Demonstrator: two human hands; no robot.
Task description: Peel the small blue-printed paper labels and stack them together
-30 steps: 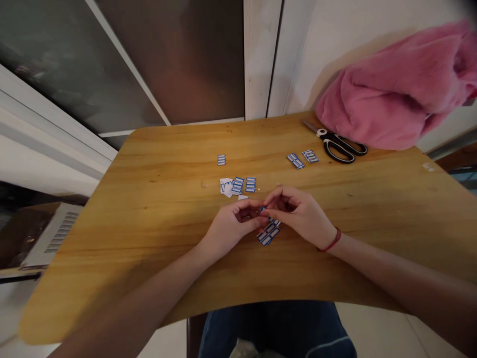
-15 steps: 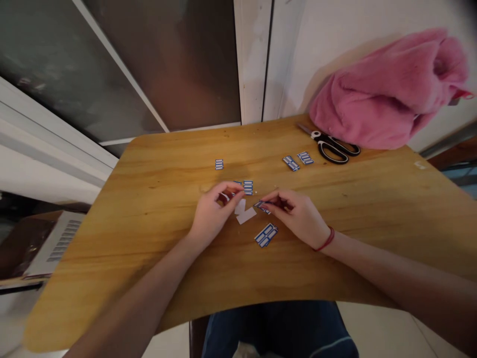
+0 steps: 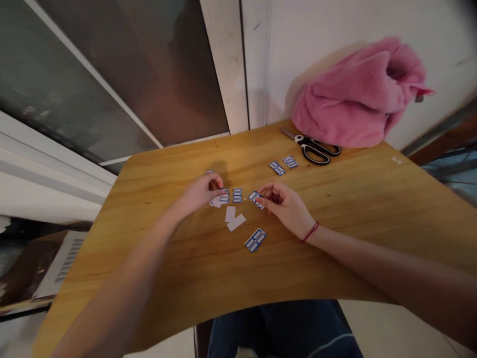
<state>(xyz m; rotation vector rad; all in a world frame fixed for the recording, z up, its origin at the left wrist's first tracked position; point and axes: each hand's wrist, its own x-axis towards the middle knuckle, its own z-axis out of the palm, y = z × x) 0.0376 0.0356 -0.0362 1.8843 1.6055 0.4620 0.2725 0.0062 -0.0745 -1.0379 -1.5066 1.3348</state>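
My right hand, with a red cord at the wrist, pinches a small piece of blue-and-white label sheet just above the table. My left hand is closed at the fingertips over another label piece and some white paper. Whether anything is between its fingers I cannot make out. Between the hands lies a striped label piece. Two plain white slips overlap nearer to me, and a small stack of label pieces sits below the right hand.
Black-handled scissors lie at the back of the wooden table, beside a pink plush bundle. Two label pieces rest left of the scissors. One more label piece is partly hidden behind my left hand.
My left hand has moved left, away from the right hand and the white slips. My right hand still holds its label piece, now more in sight. The view has shifted a little.
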